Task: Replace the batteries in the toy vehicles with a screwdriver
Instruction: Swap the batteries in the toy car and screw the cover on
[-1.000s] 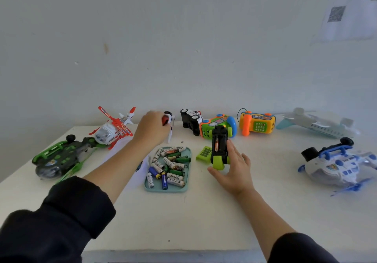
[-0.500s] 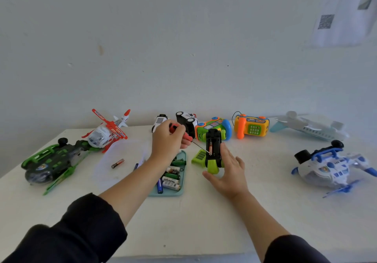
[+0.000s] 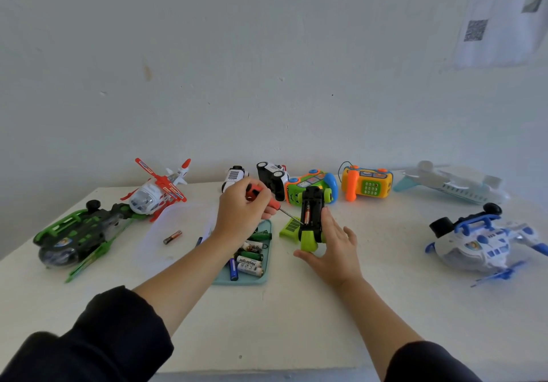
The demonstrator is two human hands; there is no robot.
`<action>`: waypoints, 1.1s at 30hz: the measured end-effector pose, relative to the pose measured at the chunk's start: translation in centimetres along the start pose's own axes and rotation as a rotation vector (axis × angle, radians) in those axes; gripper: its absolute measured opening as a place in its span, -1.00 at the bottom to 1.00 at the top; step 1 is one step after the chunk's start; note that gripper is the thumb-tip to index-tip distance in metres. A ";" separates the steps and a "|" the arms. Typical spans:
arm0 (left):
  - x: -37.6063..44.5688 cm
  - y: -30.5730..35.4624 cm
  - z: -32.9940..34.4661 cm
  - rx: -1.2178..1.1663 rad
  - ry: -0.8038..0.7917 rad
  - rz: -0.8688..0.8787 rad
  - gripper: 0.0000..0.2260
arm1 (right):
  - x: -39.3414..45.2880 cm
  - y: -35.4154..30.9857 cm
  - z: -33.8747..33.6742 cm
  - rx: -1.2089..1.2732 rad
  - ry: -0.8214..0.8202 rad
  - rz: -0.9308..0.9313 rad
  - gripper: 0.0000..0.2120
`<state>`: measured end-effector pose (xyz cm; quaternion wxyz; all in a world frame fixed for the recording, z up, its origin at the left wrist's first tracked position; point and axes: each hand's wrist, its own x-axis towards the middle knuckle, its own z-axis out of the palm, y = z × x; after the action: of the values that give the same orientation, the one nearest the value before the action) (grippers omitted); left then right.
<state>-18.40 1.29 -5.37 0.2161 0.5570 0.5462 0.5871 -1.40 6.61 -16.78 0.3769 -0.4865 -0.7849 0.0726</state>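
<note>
The grip of the left hand (image 3: 241, 212) closes around the red handle of the screwdriver (image 3: 268, 202), its tip reaching the open bay of the upturned toy car (image 3: 310, 218). Left of the car sits the battery tray (image 3: 264, 275); its green cover (image 3: 290, 227) lies just beside it on the tabletop (image 3: 296, 322). The right hand (image 3: 330, 246) steadies the car from the right, fingers loosely wrapped. The cell likely lifts best levered gently at one end, the car held firm.

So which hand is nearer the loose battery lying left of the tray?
Left. The left hand hovers just right of the loose battery; the right hand is farther right, on the green car.
</note>
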 end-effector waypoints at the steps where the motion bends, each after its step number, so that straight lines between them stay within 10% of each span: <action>1: 0.0 0.0 -0.2 -0.008 -0.007 0.000 -0.90 | 0.0 0.0 0.0 -0.003 0.007 -0.003 0.00; 16: -0.9 -0.1 -0.1 0.037 -0.052 0.075 -0.88 | 0.0 -0.3 -0.1 -0.007 0.008 0.007 -0.01; 27: -1.5 2.8 1.0 1.083 -0.650 0.036 -0.90 | 0.2 0.4 0.6 0.022 0.107 0.109 -0.03; 33: -4.9 -1.1 3.1 1.068 -0.697 -0.037 -0.84 | 0.2 0.3 0.1 0.021 0.092 0.076 -0.03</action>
<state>-14.64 -1.37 -9.02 0.0835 0.7368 0.6708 0.0145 -1.31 6.98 -16.94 0.4145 -0.5147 -0.7470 0.0727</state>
